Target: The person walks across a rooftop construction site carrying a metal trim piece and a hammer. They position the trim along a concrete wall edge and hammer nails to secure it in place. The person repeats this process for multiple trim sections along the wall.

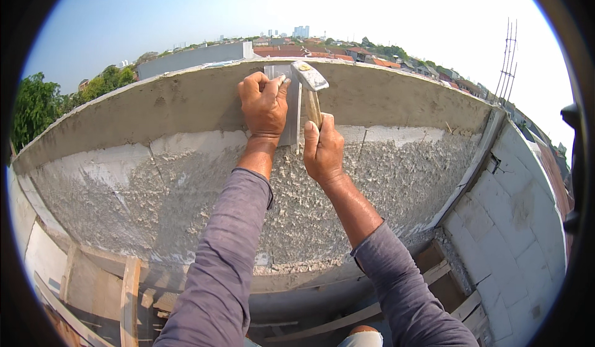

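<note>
The left hand [264,103] pins a flat metal strip [291,108] against the plastered wall [155,108] under its fingers, while the right hand [322,149], clenched on a hammer [310,77] raised just right of them, looks mid-tapping; next comes a square, controlled blow.

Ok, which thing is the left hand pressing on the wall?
Look along the smooth plastered band topping the curved wall. Near its middle, the left hand presses a flat grey metal strip upright against it. It's the only thin vertical piece there, just left of the wooden-handled hammer.
</note>
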Motion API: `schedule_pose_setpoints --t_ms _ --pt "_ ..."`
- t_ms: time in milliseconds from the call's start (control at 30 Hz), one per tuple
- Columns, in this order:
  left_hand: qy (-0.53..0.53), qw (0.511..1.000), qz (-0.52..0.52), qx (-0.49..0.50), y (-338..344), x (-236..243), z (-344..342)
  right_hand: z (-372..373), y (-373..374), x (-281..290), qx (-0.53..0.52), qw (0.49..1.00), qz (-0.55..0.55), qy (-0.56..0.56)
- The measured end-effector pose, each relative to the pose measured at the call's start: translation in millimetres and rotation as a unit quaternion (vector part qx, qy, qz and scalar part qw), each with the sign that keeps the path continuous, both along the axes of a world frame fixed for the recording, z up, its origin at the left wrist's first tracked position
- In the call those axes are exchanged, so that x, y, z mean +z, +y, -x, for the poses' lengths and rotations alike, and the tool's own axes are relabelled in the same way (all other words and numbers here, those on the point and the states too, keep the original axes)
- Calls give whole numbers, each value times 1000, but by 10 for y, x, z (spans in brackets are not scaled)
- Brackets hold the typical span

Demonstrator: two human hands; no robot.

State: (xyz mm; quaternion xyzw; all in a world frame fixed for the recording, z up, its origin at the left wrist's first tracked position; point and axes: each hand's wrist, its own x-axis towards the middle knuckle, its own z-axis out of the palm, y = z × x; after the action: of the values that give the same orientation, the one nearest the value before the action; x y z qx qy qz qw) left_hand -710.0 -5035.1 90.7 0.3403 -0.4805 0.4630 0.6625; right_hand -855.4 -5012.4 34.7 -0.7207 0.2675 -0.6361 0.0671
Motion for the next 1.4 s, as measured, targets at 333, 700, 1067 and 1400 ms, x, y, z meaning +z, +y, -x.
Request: schedule_pose_setpoints --t_ms 333,700,1067,1400 --pt "5 1000 -18 15 -2 -9 -21 71 280 -23 4 958 281 -52" --pt "10 999 -26 31 -42 -13 -47 80 134 -123 -6 962 269 -47" --pt "21 999 -37 26 -112 -33 -41 24 -118 -163 -6 987 -122 -106" --pt "23 995 -67 63 -165 -48 -80 -285 -312 -89 140 939 -220 -224"
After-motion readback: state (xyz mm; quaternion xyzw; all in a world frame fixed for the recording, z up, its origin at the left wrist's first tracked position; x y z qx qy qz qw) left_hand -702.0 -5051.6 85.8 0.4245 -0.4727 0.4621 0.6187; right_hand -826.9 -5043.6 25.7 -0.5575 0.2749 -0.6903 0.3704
